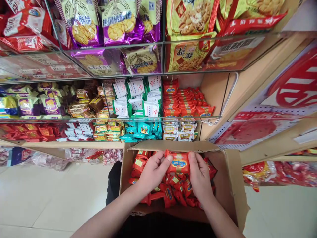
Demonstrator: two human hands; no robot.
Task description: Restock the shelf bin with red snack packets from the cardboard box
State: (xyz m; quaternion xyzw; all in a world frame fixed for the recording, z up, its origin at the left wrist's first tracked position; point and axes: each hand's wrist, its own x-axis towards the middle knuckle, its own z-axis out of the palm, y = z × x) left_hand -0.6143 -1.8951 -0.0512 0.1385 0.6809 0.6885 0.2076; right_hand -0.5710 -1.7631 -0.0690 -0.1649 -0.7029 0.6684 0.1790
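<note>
Between both hands, above an open cardboard box (229, 191), is a red snack packet (178, 162) with a blue and yellow label facing up. My left hand (154, 172) pinches its left end between thumb and curled fingers. Its right end is gripped by my right hand (200, 177), thumb on top. Many similar red packets (168, 195) lie loose in the box below, partly hidden by my hands and forearms. Straight ahead, matching red packets (183, 99) are stacked in a shelf compartment.
Clear dividers and a glass front edge (138, 119) bound the shelf compartments. Beside the red stack are white-and-green packets (136, 96); teal packets (143, 129) sit lower. Purple biscuit bags (121, 23) and yellow bags (190, 19) fill the shelf above. A wooden side panel (262, 76) rises at right.
</note>
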